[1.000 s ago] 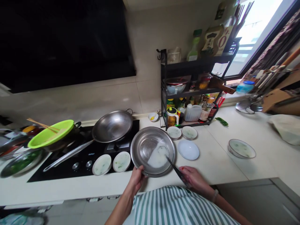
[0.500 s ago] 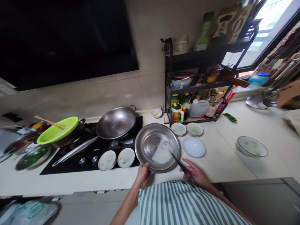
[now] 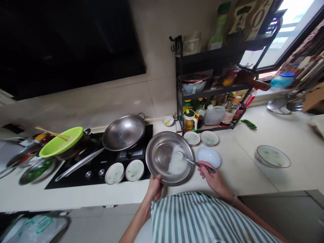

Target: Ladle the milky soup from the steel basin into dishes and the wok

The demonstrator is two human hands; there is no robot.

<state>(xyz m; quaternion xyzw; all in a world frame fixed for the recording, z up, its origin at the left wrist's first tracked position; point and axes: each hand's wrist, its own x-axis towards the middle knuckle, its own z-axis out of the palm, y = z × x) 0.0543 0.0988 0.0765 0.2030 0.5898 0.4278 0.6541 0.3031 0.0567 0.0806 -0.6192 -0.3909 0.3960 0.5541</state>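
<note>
A wide stainless steel basin (image 3: 158, 152) tilts a little on the counter's front edge, with a milky white liquid (image 3: 178, 163) pooled in its right half. My left hand (image 3: 155, 189) is closed on the basin's near rim. In my right hand (image 3: 211, 175) is a spoon (image 3: 193, 162), held by its dark handle. Its bowl end dips into the white liquid and is partly hidden there. Just right of the basin lies a shallow white dish (image 3: 209, 157). Two bowls of pale liquid with green bits (image 3: 191, 138) stand behind that dish.
Left of the basin, two similar bowls (image 3: 135, 170) sit at the black stove's (image 3: 76, 175) edge. A steel wok (image 3: 124, 133) rests on the stove, its long handle pointing front-left. A black spice rack (image 3: 179, 84) stands behind. Another bowl (image 3: 272, 156) is at the right.
My right hand has moved up and right, and its grip on the spoon has turned, so the handle now lies flatter. My left hand stays on the rim.
</note>
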